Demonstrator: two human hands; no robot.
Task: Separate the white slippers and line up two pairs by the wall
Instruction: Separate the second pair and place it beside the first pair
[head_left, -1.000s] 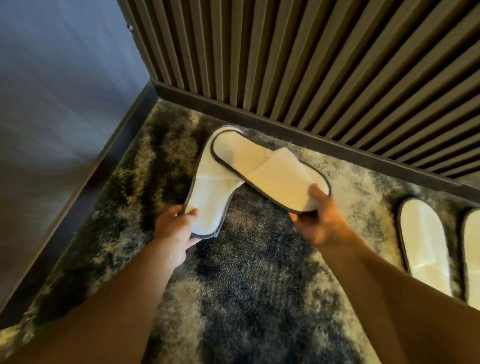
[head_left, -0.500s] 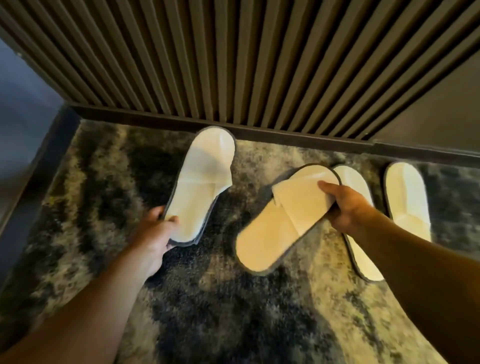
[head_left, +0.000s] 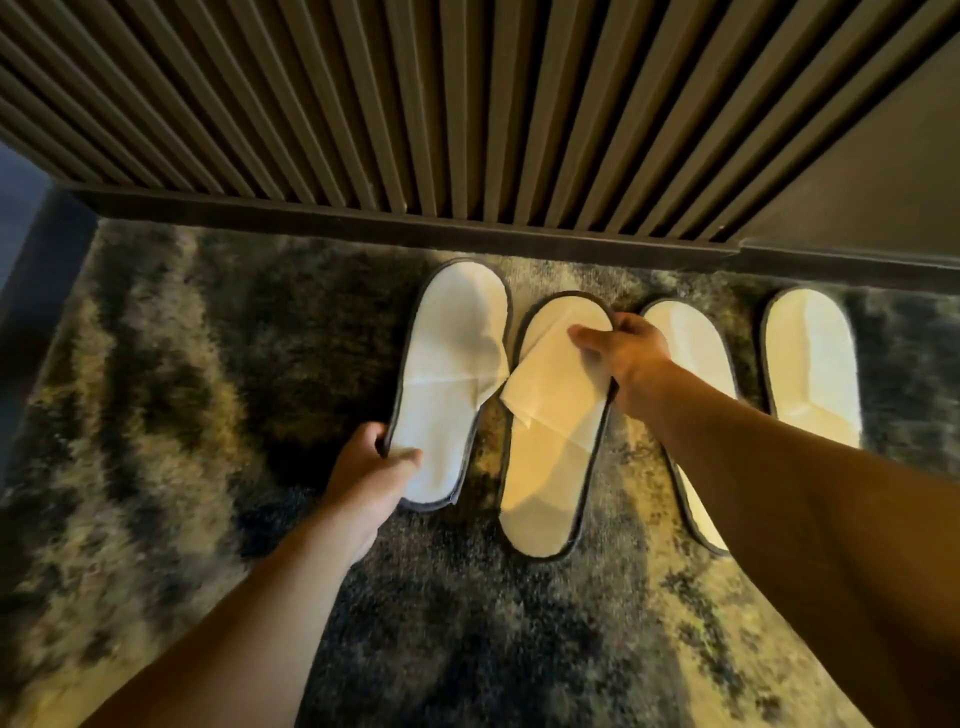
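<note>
Four white slippers lie on the floor: first slipper, second slipper, third slipper and fourth slipper. Two bare hands show: left hand and right hand. One patterned carpet and one slatted wall.

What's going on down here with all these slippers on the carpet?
A person is lining up white slippers along the slatted wall. The left hand grips the heel end of the leftmost slipper, and the right hand pinches the toe end of the second slipper. Those two lie close side by side, their straps nearly touching. To the right, the third slipper and fourth slipper lie on the carpet, toes toward the wall, untouched.
</note>
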